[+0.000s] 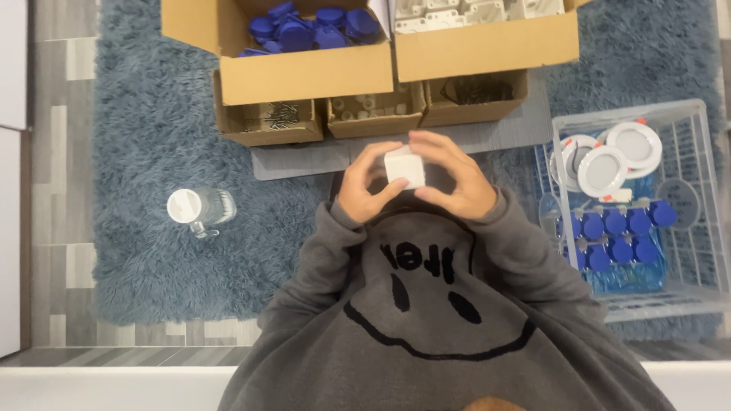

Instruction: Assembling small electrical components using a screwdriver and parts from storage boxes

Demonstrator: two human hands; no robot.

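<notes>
From the head camera, looking straight down, the left hand [364, 189] and the right hand [455, 181] meet in front of the chest, just above the grey sweatshirt [442, 304], and together they grasp a small white box-shaped part [405, 167]. The left fingers [375, 154] curl over its left and upper edge while the thumb presses in from below; the right fingers [435, 144] arch over its top and right side, so both hands are clenched on the part and neither is released. The part sits raised between the hands, over the near edge of the grey mat [304, 160] that lies on the blue shaggy rug [145, 114]. By my reading the step in hand is a fitting or pressing together of this white piece, done by fingertip pressure; whether anything is already seated inside it is hidden by the fingers. The next move seems to call for a firm, even squeeze with the part kept square between the two hands. Beyond the hands stand open cardboard boxes: one with blue caps [312, 27], one with white housings [480, 11], and in front of these three smaller boxes, the left one holding dark screws [282, 114]. To the right a clear wire-like crate [689, 114] holds round white discs [609, 164] and rows of blue caps. A clear bottle with a white cap [199, 207] stands on the rug at left.
</notes>
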